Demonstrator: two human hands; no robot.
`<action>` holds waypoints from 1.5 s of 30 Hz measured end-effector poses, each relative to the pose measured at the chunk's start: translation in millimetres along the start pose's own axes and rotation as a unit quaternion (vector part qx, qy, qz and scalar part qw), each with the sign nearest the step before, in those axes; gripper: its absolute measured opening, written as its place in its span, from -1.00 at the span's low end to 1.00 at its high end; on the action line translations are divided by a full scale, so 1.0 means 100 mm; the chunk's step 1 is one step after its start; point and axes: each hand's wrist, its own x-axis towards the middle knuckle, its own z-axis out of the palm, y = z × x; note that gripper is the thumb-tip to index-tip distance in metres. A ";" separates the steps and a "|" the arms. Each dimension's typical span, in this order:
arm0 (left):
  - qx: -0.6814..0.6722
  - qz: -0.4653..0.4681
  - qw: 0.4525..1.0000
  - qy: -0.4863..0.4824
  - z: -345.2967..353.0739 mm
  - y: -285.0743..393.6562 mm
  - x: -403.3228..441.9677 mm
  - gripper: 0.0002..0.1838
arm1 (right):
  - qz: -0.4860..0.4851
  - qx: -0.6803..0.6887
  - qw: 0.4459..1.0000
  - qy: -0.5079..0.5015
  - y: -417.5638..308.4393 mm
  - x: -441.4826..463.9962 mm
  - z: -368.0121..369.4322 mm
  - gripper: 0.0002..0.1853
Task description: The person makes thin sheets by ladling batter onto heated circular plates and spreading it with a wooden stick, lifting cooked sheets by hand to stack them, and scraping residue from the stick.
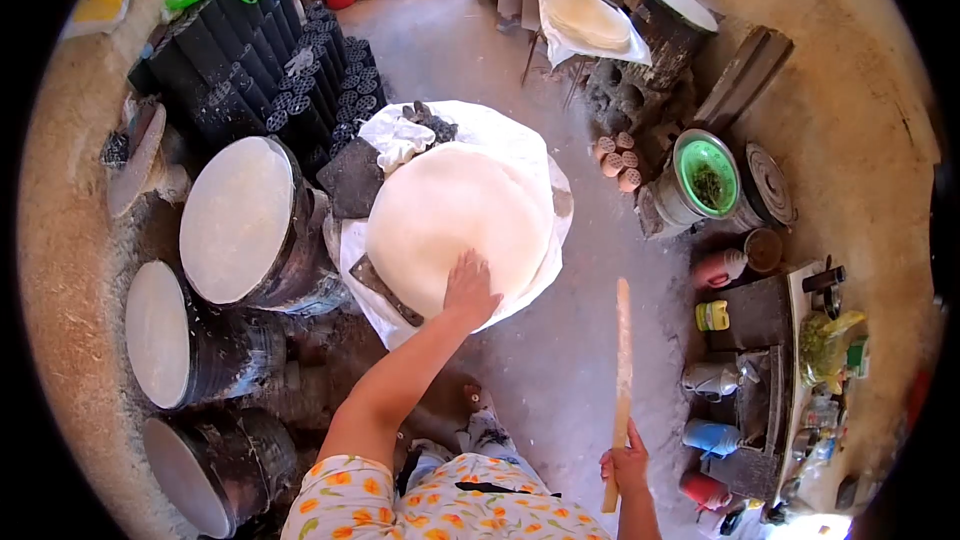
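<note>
Broadly, the biggest thing within reach is the white sheet (520, 140) spread wide over a low support just in front of the person, and the round pale stack (450, 210) lies flat on it, with white showing past most of its rim. Individual rounds look as though they would be light, thin and floppy, quicker to tear than to bend stiffly, while the whole pile would probably weigh a fair amount and slump if raised from one side; the rim is too blurred to count layers, or to be sure that there are several. A sensible hold would be at the edge: slide flat fingers under, spread the support broadly, and avoid pinching one spot. The surface looks dry and matt, so it should not be very slippery. To the left stands a drum (237, 220) with a pale round top, apart from the stack. Next in size comes the long wooden stick (622, 380), slim and apparently stiff and light, best held near an end, as it is now. The left hand (472, 285) rests palm down on the stack's near part, fingers extended and only slightly apart, gripping nothing. The right hand (630, 465) has its fingers wrapped round the stick's lower end, well apart from the stack.
</note>
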 end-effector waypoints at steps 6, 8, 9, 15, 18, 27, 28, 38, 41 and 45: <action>-0.038 0.010 0.998 0.043 -0.06 0.19 0.38 -0.28 | -0.004 -0.009 1.000 -0.020 -0.12 -0.02 0.19 -0.18; -0.041 0.039 0.998 0.039 -0.01 0.21 0.41 -0.33 | -0.003 -0.035 0.999 -0.023 -0.17 -0.05 0.26 -0.19; -0.052 0.085 0.989 0.112 0.03 0.22 0.26 -0.42 | -0.018 -0.056 0.998 -0.025 -0.19 -0.04 0.30 -0.19; -0.378 0.169 0.888 0.200 0.49 -0.15 -1.26 -0.70 | -0.140 -0.149 0.973 -0.109 -0.31 0.15 0.55 -0.23; -0.504 0.008 0.828 0.247 0.94 -0.58 -2.12 -0.79 | -0.280 -0.251 0.908 -0.182 -0.36 0.24 0.79 -0.23; -0.671 -0.535 0.270 0.436 2.63 -3.05 -4.56 -0.88 | -0.526 -0.408 0.665 -0.339 -0.10 -0.12 2.07 -0.50; -0.696 -0.501 0.238 0.456 2.76 -3.32 -4.85 -0.93 | -0.511 -0.428 0.654 -0.356 -0.04 -0.18 2.16 -0.52; -0.652 -0.594 -0.087 0.463 3.82 -4.23 -5.79 -0.78 | -0.453 -0.539 0.582 -0.407 0.56 -0.41 2.62 -0.49; -0.647 -0.582 -0.076 0.487 3.95 -4.21 -5.93 -0.69 | -0.431 -0.559 0.581 -0.406 0.66 -0.42 2.70 -0.49; -0.649 -0.575 -0.070 0.493 3.97 -4.16 -5.99 -0.56 | -0.420 -0.562 0.571 -0.426 0.71 -0.35 2.69 -0.44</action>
